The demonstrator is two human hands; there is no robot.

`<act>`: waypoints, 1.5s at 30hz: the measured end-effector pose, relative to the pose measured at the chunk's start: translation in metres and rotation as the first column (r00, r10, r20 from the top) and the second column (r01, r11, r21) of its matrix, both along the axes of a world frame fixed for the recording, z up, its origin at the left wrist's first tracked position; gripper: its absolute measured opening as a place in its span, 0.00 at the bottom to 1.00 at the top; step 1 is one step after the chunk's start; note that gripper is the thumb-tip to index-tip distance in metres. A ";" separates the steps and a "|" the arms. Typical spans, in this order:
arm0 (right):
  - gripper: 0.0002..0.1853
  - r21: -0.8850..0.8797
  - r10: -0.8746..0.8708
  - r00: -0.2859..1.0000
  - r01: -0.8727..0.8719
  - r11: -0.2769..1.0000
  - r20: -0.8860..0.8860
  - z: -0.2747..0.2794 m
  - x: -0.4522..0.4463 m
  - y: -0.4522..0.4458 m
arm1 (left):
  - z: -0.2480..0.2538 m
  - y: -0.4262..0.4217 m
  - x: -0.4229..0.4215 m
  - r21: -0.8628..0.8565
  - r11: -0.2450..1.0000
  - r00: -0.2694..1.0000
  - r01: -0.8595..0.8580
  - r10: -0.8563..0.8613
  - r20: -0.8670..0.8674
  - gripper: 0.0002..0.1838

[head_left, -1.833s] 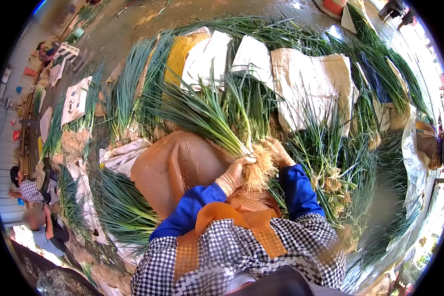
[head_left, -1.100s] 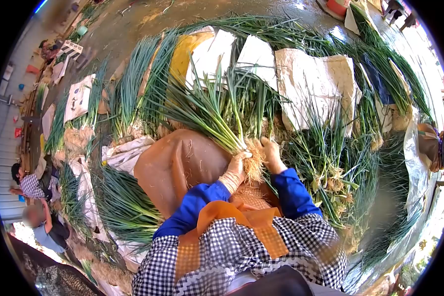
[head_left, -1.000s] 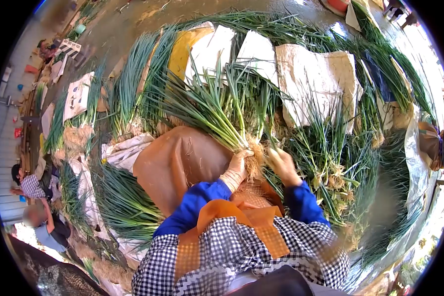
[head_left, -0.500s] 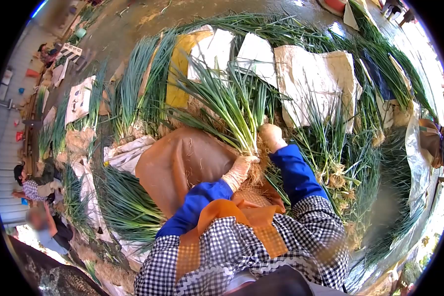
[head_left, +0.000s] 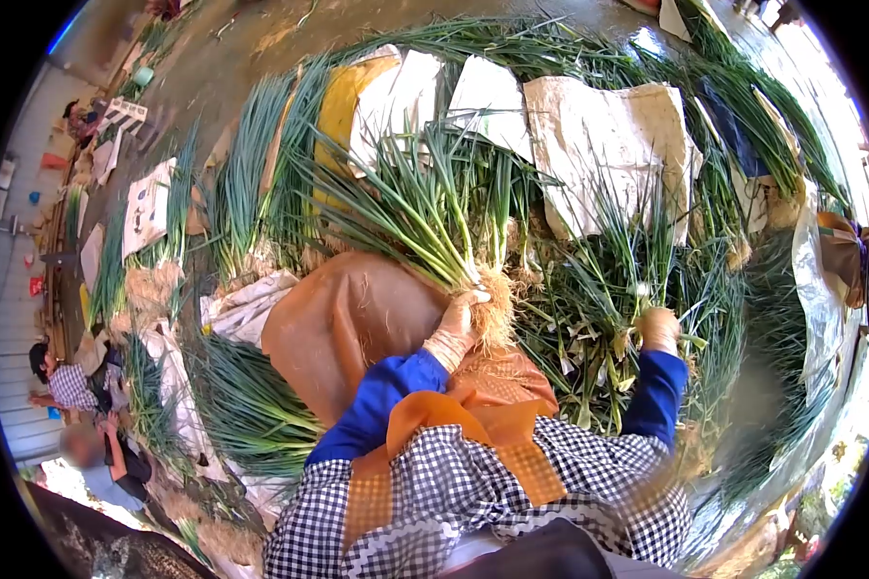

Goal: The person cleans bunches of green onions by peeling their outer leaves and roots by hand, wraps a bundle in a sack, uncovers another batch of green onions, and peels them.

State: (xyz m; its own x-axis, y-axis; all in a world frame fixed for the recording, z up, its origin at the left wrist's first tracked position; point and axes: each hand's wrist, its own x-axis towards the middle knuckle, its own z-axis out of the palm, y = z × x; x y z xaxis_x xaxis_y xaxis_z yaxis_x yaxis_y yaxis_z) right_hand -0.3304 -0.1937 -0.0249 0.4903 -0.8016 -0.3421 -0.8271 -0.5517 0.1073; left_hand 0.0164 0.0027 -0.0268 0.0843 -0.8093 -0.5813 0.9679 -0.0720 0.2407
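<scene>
My left hand (head_left: pixel 460 323) is closed round the root end of a bunch of green onions (head_left: pixel 446 249), over my lap. The leaves fan up and to the left, and pale stringy roots (head_left: pixel 493 307) hang beside my fingers. Away to the right, my right hand (head_left: pixel 658 330) is at the base of the loose green onions (head_left: pixel 637 261), its fingers closed; what they hold, if anything, is hidden. A brown apron (head_left: pixel 352 309) covers my lap.
Pale sacks (head_left: pixel 603 145) and a yellow sack (head_left: pixel 340 121) lie over rows of green onions ahead. Another onion pile (head_left: pixel 251 391) lies left of the apron. At the far left are two people (head_left: pixel 72 386). Clear plastic sheeting (head_left: pixel 809 289) runs along the right.
My right hand has left the bunch and moved right to the loose onions. My left hand still holds the bunch, now tipped further left.
</scene>
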 end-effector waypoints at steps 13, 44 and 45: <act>0.17 0.595 -0.572 0.283 0.008 0.804 0.769 -0.036 0.278 0.064 | 0.057 0.035 0.029 -0.019 0.998 0.983 0.058 -0.054 0.177 0.15; 0.13 0.782 -0.707 0.519 0.111 0.613 0.481 0.085 0.109 0.071 | 0.009 0.000 0.005 0.021 0.999 0.998 -0.042 0.040 0.056 0.13; 0.13 0.779 -0.707 0.515 0.114 0.617 0.485 0.064 0.112 0.068 | 0.021 -0.002 0.005 0.035 0.999 0.998 -0.014 0.012 0.056 0.14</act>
